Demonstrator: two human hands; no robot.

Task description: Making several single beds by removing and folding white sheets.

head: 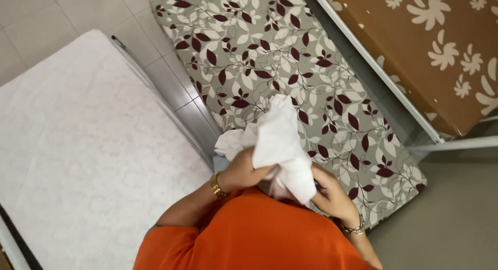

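Observation:
Both my hands hold a bunched white cloth close to my chest, above a grey mattress with a dark red and white leaf print. My left hand, with a gold watch on its wrist, grips the cloth from the left side. My right hand, wearing a silver bracelet, clutches the cloth's lower right part. The cloth rises in a crumpled fold over my fingers. My orange top fills the bottom of the view.
A white patterned mattress lies at the left, with a strip of tiled floor between it and the leaf-print one. At the upper right stands a white metal bed frame carrying a brown flowered mattress.

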